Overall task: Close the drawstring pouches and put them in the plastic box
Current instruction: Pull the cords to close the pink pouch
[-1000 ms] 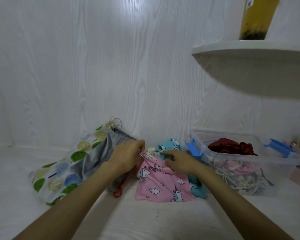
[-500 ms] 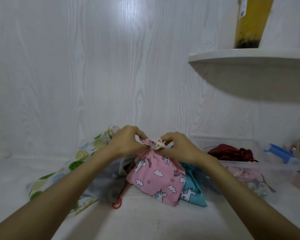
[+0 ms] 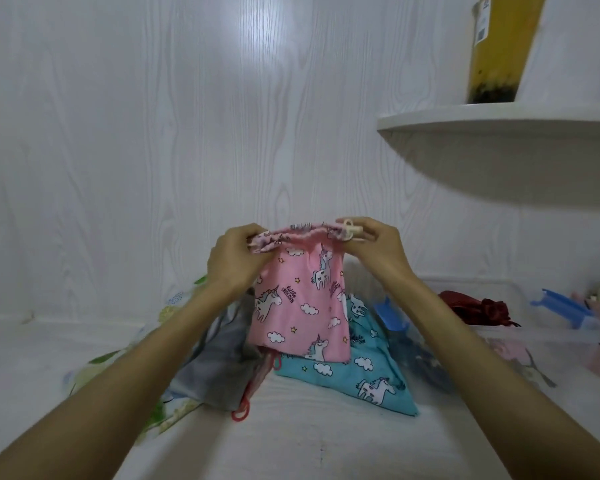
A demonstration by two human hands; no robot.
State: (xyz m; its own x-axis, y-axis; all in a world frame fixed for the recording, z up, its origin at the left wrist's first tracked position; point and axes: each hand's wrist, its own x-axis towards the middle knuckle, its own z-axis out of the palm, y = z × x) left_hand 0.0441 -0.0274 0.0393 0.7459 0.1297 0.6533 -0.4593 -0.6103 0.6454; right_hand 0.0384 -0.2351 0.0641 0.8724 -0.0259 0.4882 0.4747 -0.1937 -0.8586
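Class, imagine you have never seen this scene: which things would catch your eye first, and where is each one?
First the pink unicorn pouch, held up at centre by its top corners, the left hand pinching one and the right hand the other. Beneath it on the white surface lies a blue unicorn pouch. At right stands the clear plastic box with a dark red pouch inside.

The raised pouch (image 3: 302, 299) is pink, printed with white unicorns, white clouds and small yellow stars; the pouch under it (image 3: 371, 379) is teal with the same unicorn-and-cloud print. Toward the surface's left edge lie a plain grey pouch (image 3: 219, 375) and a white one with green, yellow and blue trees (image 3: 167, 410). The clear plastic box (image 3: 568, 332) has blue latches and holds dark red fabric (image 3: 475, 306).
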